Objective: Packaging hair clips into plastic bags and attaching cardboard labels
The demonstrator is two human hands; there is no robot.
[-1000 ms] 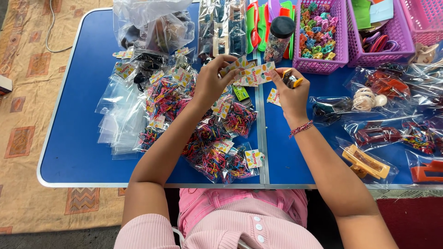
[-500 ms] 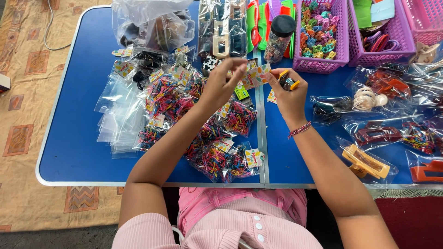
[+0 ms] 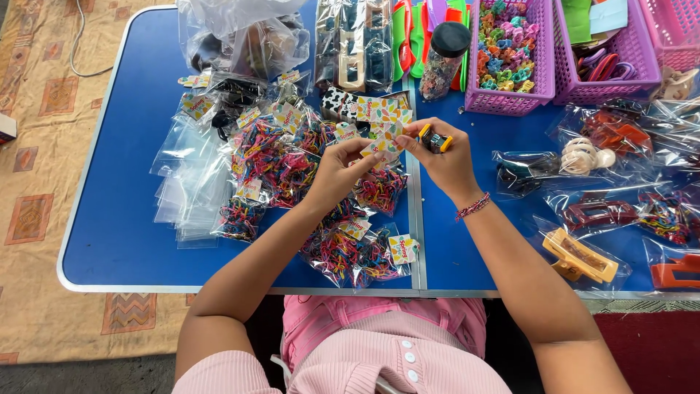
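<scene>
Over the middle of the blue table (image 3: 124, 219) my two hands meet. My left hand (image 3: 343, 171) pinches a small stack of colourful paper tags (image 3: 384, 135), fanned out above the fingers. My right hand (image 3: 441, 157) touches the same tags with its fingertips and grips a small yellow and black stapler (image 3: 435, 138). Below and left of the hands lie several clear bags of colourful hair ties (image 3: 273, 157) with paper tags stapled on top. A red bead bracelet (image 3: 472, 206) circles my right wrist.
A pile of empty clear bags (image 3: 186, 193) lies left. Purple baskets (image 3: 510, 98) of small hair clips stand at the back right beside a dark-lidded jar (image 3: 445, 62). Bagged large claw clips (image 3: 580, 255) cover the right side. Patterned mats (image 3: 36, 146) cover the floor at left.
Both hands have drawn a little nearer to me and closer together. The tags, held apart in the left hand before, are now touched by the right hand's fingertips too.
</scene>
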